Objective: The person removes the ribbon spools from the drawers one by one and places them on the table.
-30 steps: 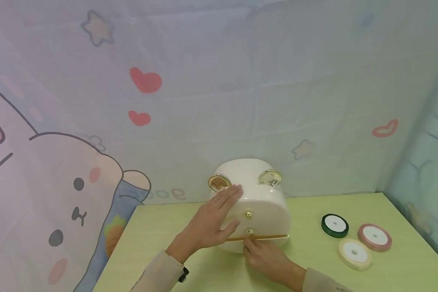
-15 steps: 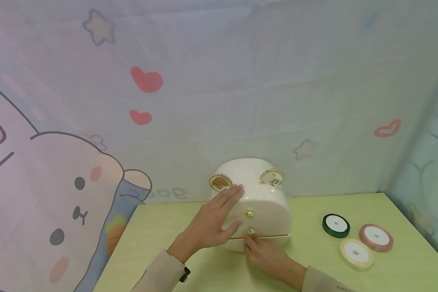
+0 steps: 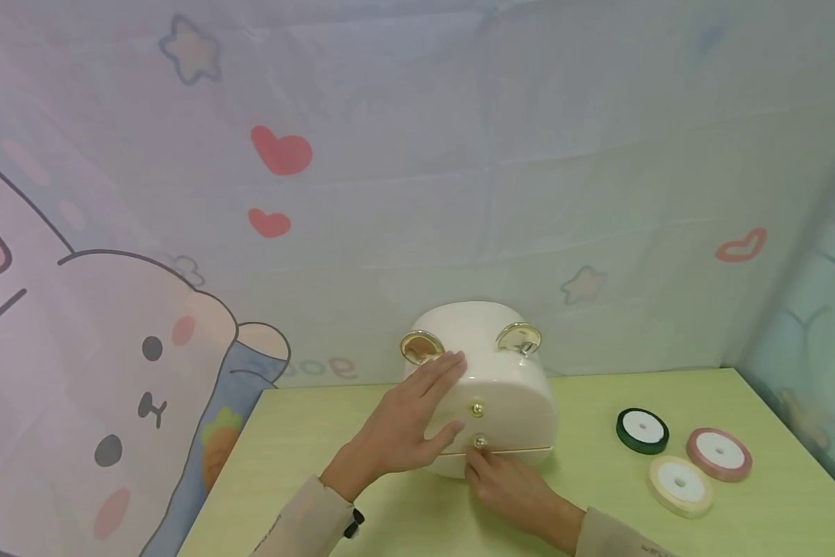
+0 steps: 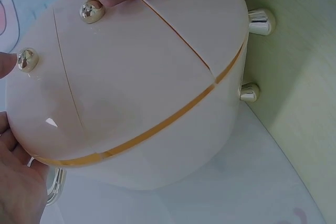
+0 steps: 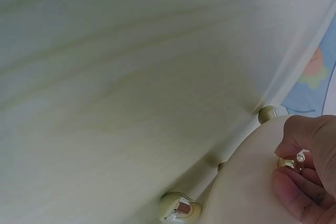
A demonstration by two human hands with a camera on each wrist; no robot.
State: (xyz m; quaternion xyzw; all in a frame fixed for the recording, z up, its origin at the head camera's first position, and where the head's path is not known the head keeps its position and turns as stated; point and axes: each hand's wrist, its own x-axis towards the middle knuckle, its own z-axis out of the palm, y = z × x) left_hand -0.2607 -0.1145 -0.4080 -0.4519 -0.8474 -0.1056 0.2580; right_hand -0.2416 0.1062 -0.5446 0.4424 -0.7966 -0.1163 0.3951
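A glossy white storage box [image 3: 515, 398] with small drawers, gold trim and round gold knobs stands on the table. My left hand [image 3: 403, 422] lies over its upper left front with straight fingers on the top. The thumb points across the front, its tip beside the top knob [image 4: 28, 60] in the left wrist view. Low on the front, my right hand [image 3: 508, 491] pinches the bottom drawer's knob [image 5: 287, 163] between thumb and curled fingers. Just a thin gold line shows above the bottom drawer [image 3: 448, 466]. The middle knob [image 4: 92, 10] is right above the right hand's fingers.
Three ribbon spools lie to the right: dark green [image 3: 642, 431], pink [image 3: 720, 454] and cream [image 3: 680, 486]. Two gold-rimmed, ear-like pieces, left [image 3: 422, 346] and right [image 3: 518, 339], rise from the box top. A printed cloth [image 3: 403, 193] hangs behind the pale green table [image 3: 306, 433].
The bottom drawer has slid inward, and the gold strip above it has narrowed to a thin line. The right hand stays on its knob; the left hand keeps its place.
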